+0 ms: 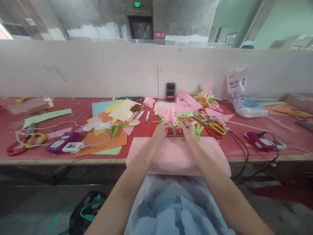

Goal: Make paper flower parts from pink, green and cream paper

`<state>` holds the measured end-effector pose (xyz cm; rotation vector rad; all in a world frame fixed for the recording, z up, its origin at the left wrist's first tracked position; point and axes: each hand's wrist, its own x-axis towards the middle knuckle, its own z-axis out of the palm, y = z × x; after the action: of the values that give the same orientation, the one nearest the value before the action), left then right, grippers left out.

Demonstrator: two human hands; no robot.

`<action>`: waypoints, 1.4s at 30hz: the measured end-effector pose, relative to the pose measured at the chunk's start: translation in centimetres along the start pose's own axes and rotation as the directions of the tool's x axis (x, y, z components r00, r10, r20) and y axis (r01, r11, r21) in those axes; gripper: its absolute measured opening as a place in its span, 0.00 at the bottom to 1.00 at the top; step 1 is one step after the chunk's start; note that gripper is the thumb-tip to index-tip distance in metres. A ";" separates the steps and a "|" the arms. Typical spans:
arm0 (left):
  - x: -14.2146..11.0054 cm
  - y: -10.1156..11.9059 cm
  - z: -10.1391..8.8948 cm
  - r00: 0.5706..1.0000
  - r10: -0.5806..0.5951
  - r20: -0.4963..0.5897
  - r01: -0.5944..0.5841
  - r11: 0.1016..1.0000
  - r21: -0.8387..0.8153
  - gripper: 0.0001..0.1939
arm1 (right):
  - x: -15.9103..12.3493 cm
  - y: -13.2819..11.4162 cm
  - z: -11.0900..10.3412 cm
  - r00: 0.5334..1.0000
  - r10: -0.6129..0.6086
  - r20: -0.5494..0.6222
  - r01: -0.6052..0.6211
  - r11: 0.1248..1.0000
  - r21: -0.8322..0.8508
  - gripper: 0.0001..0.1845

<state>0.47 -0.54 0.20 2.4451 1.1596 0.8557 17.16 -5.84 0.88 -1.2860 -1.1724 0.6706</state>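
A pink cone (170,116) stands between left hand (160,130) and right hand (186,130) (curled; pinching what, I can't tell).

Details on the pink-coned paper figure (170,116) are blurred.

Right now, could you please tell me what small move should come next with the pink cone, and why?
Perhaps the right hand should gently press down the green strip below the pink cone, since that hand and the left hand are close by, on either side.
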 end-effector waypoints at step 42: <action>0.1 0.1 -0.4 1.000 -0.011 0.029 0.012 0.999 -0.045 0.24 | 0.2 0.9 0.0 0.993 0.118 0.011 -0.115 0.982 -0.147 0.15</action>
<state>0.34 -0.51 0.59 2.4044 1.1314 0.8321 17.35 -5.50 0.11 -1.4837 -1.1865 0.6943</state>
